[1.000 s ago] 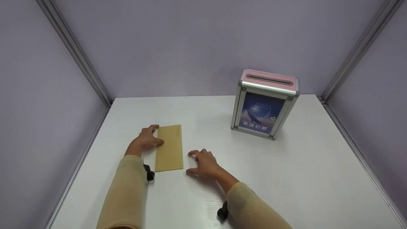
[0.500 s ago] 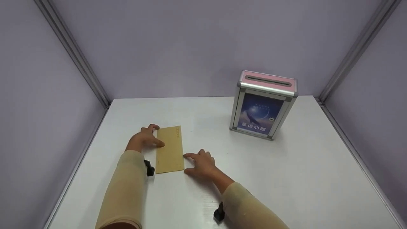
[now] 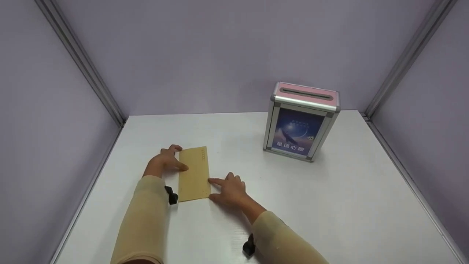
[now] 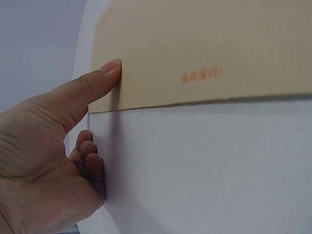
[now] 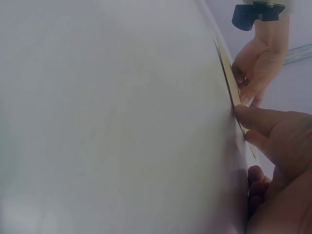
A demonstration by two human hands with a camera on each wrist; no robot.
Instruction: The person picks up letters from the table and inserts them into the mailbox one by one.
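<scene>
A brown paper envelope (image 3: 194, 176) lies flat on the white table, its long sides running away from me. My left hand (image 3: 165, 159) is at its left side, the thumb extended onto the paper and the index finger reaching the far left corner. In the left wrist view that thumb (image 4: 105, 78) rests on the envelope's face near red print, while the other fingers curl against the table. At the right edge, my right hand (image 3: 231, 190) touches the envelope with index fingertip and thumb spread apart. The right wrist view shows the envelope (image 5: 229, 73) nearly edge-on.
A silver-framed box (image 3: 300, 123) with a pink slotted top and a blue picture door stands at the back right of the table (image 3: 329, 205). Grey panels (image 3: 205, 55) enclose the table behind and at both sides.
My right hand has moved left until its index finger and thumb meet the envelope's right edge. The left hand stays at the envelope's left side. The whole view has shifted slightly.
</scene>
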